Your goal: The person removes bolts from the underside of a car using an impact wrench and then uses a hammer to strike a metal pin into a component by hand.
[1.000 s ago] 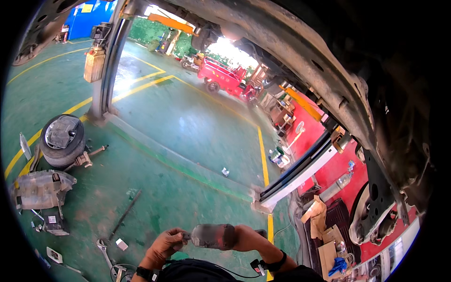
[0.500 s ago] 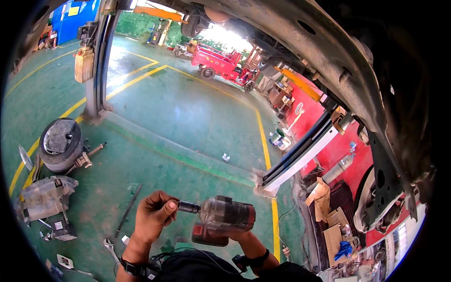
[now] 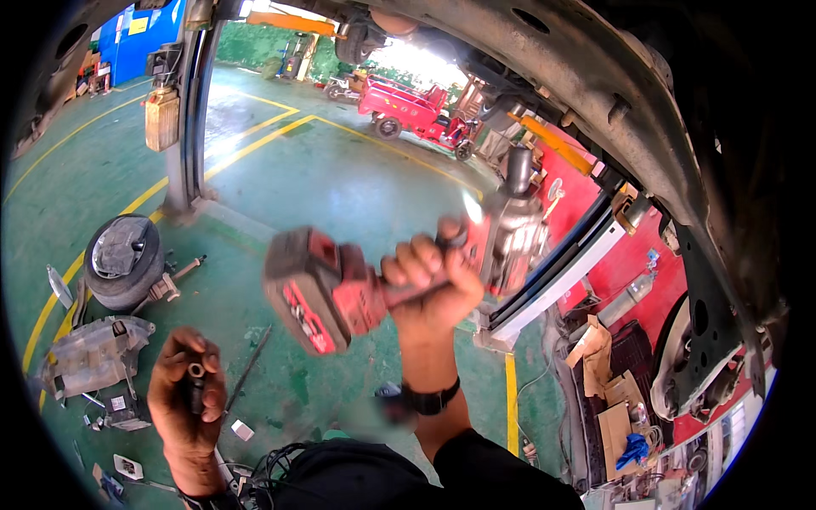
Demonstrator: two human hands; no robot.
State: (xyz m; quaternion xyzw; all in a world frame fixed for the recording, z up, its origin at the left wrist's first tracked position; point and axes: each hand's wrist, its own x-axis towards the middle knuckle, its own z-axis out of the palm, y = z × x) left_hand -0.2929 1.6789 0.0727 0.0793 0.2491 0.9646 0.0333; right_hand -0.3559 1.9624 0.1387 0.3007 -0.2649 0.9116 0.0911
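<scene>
Right hand: here it is, centre frame, the right hand (image 3: 433,285) clenched round the grip of a red cordless impact wrench (image 3: 399,272), lifted high.
Wrench: battery end swings toward centre left, nose points up and right at the car's underside (image 3: 595,93) arching across the top of the frame.
Left hand: lower left, the left hand (image 3: 189,399) is curled shut on a small dark socket (image 3: 195,378), open end facing the camera.
Gap: socket and wrench are well apart, one low, one high.
Step in hand: by the look of it, the tool is raised toward the underbody while the socket sits off the tool; whether another socket rides the nose I cannot tell.
Next move: my read is that it calls for a firm grip and a straight line-up of the nose on a fastener overhead, or bringing the two hands together.
Floor: green floor (image 3: 340,195) with yellow lines; a wheel (image 3: 123,259) lies left, a grey plastic part (image 3: 93,353) below it.
Far off: a red cart (image 3: 408,110) at upper centre.
</scene>
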